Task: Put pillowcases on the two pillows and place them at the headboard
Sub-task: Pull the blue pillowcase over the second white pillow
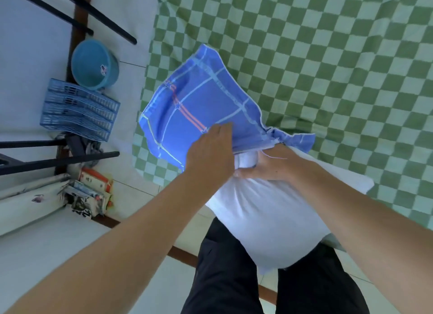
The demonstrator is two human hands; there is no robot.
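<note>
Head view: the left hand (212, 149) holds the blue pillowcase (199, 102) at its mouth, while the right hand (267, 166) grips the white pillow (269, 220) corner, fingers curled, over the checked bed (339, 56). Only that corner seems inside; most stuffing remains, no second pillow visible.

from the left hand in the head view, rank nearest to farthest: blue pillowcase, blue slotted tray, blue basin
1. blue pillowcase: under the left hand.
2. blue slotted tray: on the floor, left.
3. blue basin: beyond the tray, upper left.
</note>
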